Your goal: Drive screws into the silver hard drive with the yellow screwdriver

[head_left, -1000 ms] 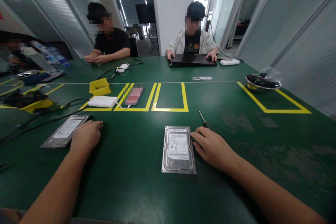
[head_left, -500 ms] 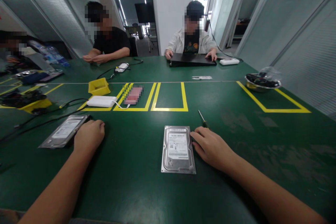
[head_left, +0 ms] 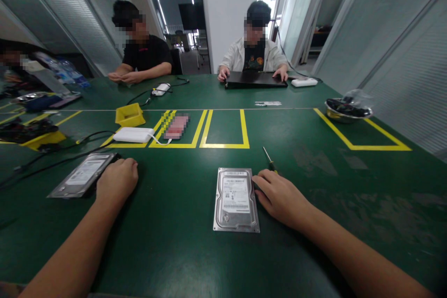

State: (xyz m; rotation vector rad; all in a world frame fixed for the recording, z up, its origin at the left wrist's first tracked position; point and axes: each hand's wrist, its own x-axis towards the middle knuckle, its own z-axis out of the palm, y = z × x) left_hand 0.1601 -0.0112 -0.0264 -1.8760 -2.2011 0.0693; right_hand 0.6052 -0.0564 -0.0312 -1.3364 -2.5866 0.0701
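Note:
A silver hard drive (head_left: 236, 202) with a white label lies flat in front of me. My right hand (head_left: 279, 195) rests on the table at its right side, fingers loosely apart, the index fingertip at the drive's edge. Just beyond that hand a screwdriver (head_left: 268, 158) lies with its shaft pointing away; its handle is partly hidden. At the left, another hard drive (head_left: 82, 177) lies at an angle. My left hand (head_left: 118, 178) is curled into a fist against its right side, covering part of it. What that fist holds, if anything, is hidden.
Ahead are a white power bank (head_left: 133, 135), a pink phone (head_left: 176, 126) and a yellow bin (head_left: 130, 115). Black cables (head_left: 70, 156) run at the left. A metal bowl (head_left: 345, 111) stands far right. Two people sit opposite; one handles a black laptop (head_left: 256, 79).
The view has shifted very slightly, so things sit a few pixels further left. Both hands and both hard drives keep their places on the table.

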